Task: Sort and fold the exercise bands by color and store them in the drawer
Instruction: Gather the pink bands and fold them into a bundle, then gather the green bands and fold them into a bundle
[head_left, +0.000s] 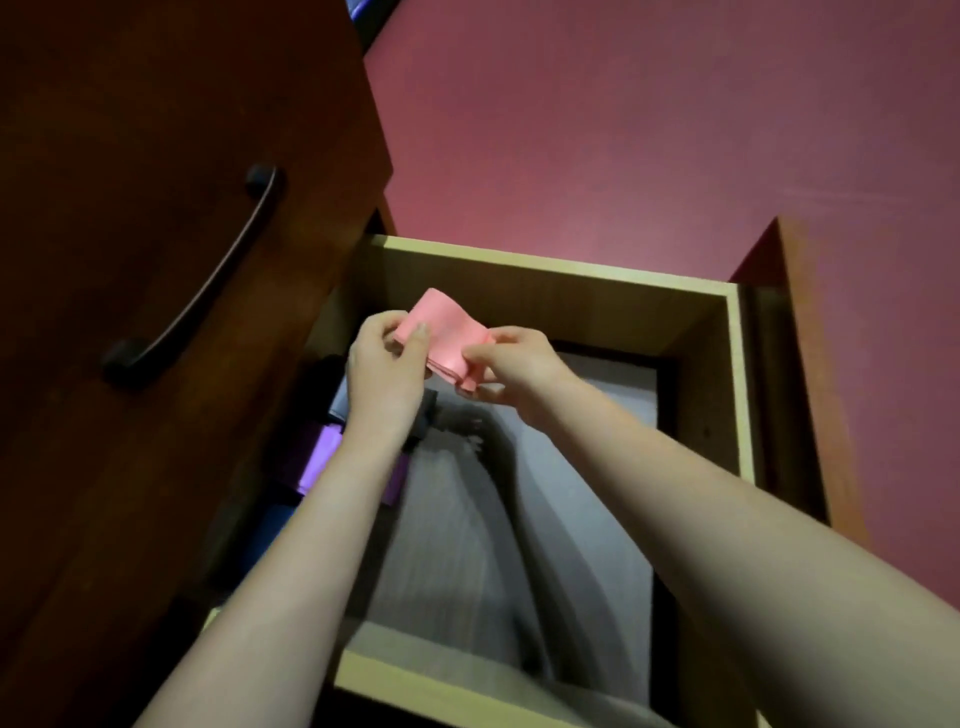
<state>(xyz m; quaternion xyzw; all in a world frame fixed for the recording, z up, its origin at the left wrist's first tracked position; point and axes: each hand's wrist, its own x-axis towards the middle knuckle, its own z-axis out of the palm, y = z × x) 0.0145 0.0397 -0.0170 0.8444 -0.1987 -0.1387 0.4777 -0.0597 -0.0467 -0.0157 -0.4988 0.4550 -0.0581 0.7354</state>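
Pinching with thumb and fingers, the left hand (384, 358) grips one end of the folded pink band (447, 332), held between both hands over the open drawer (545, 270); the right hand (514, 369) pinches the other end. Probably light, limp and elastic: grip across all layers.

I can read no writing, label, brand or number anywhere in my view. The pink band (447, 332), the drawer (545, 269) and the cabinet front (156, 130) all show plain, unmarked surfaces.
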